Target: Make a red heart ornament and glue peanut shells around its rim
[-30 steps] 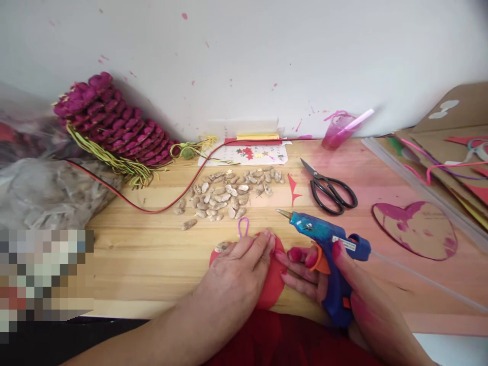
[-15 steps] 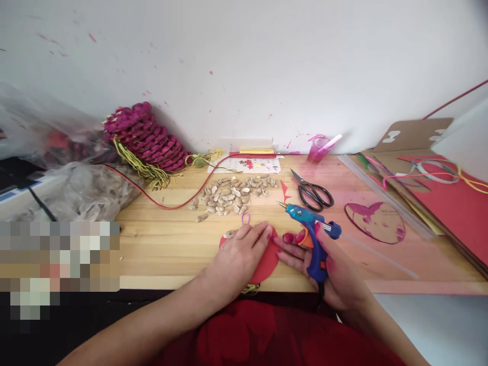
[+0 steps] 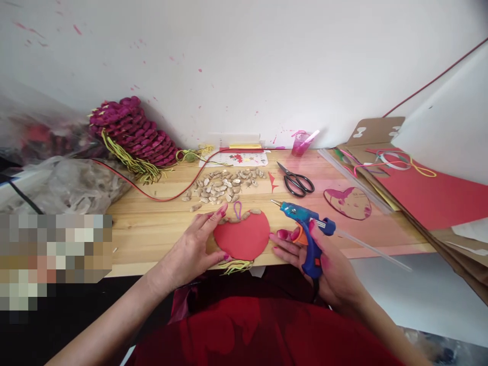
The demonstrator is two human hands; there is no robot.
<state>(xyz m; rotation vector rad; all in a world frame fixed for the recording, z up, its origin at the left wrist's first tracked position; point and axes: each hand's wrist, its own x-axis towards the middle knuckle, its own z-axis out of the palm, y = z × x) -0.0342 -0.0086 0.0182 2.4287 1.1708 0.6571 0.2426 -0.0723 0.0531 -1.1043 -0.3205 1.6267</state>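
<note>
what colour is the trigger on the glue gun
The trigger is orange, in the head view.

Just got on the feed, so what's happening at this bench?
The left hand steadies a red cutout at its left side, while the right hand holds a blue glue gun. A short row of peanut shells lines the cutout's top edge. More loose shells are piled just beyond, with black-handled scissors lying open beside them.
</note>
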